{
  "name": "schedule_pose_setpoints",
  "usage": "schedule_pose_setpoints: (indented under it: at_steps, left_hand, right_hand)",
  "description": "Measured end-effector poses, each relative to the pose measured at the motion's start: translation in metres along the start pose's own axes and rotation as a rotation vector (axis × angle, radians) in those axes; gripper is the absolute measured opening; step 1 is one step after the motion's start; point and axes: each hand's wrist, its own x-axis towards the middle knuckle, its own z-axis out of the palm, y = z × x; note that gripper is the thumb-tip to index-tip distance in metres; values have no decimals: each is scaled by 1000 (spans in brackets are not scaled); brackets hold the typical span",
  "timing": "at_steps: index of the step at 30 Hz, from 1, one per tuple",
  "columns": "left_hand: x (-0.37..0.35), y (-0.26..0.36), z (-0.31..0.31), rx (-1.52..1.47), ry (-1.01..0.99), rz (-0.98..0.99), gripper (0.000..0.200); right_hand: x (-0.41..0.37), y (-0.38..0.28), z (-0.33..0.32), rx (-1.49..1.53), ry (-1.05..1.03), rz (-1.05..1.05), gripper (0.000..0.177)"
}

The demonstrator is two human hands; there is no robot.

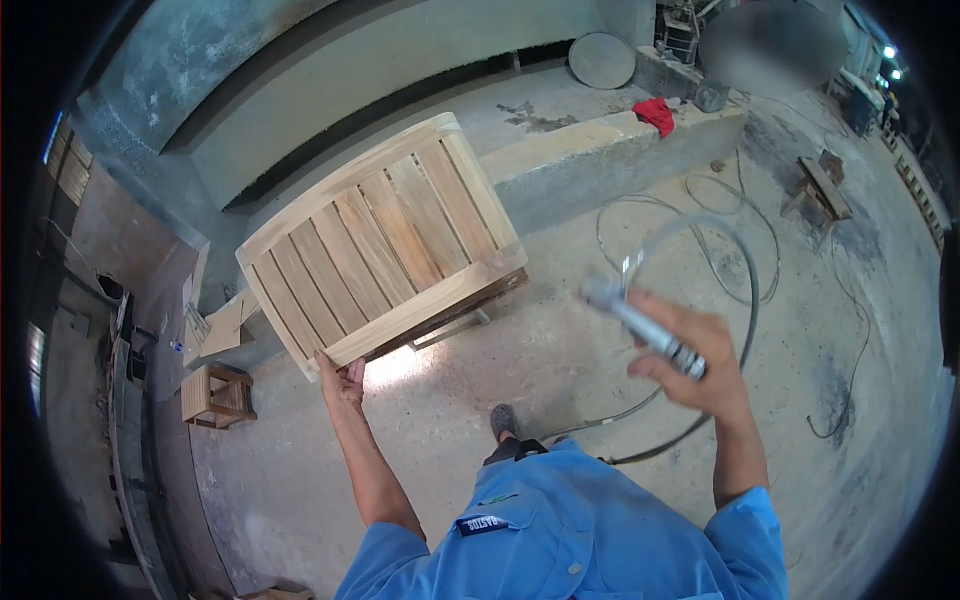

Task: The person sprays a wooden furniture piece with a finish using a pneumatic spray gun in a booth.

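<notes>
A slatted wooden panel (370,240) with a pale frame lies tilted in front of me, on a dark support that shows under its near edge. My left hand (345,380) grips the panel's near left corner, thumb on top and fingers below. To the right of the panel, my right hand (695,350) is raised and closed around a silver air gun (650,330), blurred by motion. The gun is apart from the panel. A dark hose (752,300) loops beside my right hand and runs down behind me; where it joins the gun is blurred.
A low concrete ledge (610,155) with a red cloth (655,116) and a round disc (602,60) runs behind the panel. A small wooden stool (217,396) stands at left. Coiled hose (775,250) lies across the floor, near a wooden block (824,188).
</notes>
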Motion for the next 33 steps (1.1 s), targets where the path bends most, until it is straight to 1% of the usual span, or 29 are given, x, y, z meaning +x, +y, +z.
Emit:
schedule_pose_setpoints:
  at_steps: [1,2,4,8,11,13,14,15,16,19,20,22,23,25,26,28,29,31,33]
  left_hand:
    - [-1,0,1,5,2,-6,73]
    - [-2,0,1,11,8,-12,73]
    - [-11,4,9,2,38,-1,72]
    - [-16,4,13,6,55,20,68]
    - [-12,3,10,1,31,1,65]
    - [-10,1,9,-4,8,-9,65]
    - [-8,1,6,-9,-6,-24,65]
    - [-2,-2,0,6,-43,-14,66]
    - [-3,0,-1,-1,-36,-7,66]
    - [-8,-1,5,-2,-9,-42,65]
    - [-8,-2,7,-10,3,-38,65]
    - [-7,-3,7,-89,-35,-34,61]
    - [-7,-4,7,-83,-14,-13,60]
    - [-10,-5,8,-76,3,13,61]
    - [-11,-4,9,-46,-7,12,61]
    - [-14,-1,11,-66,4,13,61]
    - [-16,-1,13,-65,-7,1,62]
    - [-17,0,15,-64,-2,11,62]
    - [-18,1,17,-28,-7,5,63]
  right_hand:
    - [-13,0,2,-49,-63,29,68]
    - [-26,-3,5,-49,-75,18,68]
    - [-44,-8,9,38,-193,193,67]
    - [-46,3,21,27,-206,214,67]
    - [-8,6,24,25,-168,145,68]
    - [21,0,21,14,31,-10,68]
    - [33,-6,18,18,30,-17,68]
    - [45,-14,14,50,114,-32,68]
    - [53,-19,11,83,194,-47,67]
    - [67,-22,9,108,232,-108,64]
    - [67,-21,11,116,222,-114,64]
    - [63,-16,18,39,163,-96,62]
    - [57,-10,22,61,142,-113,62]
    - [38,2,30,-42,-9,-63,62]
    - [31,3,35,-29,-29,-88,62]
    - [12,4,42,75,-37,103,62]
    - [6,5,45,77,-51,95,62]
    - [-6,10,51,168,-14,145,60]
    - [-20,16,60,174,-14,142,59]
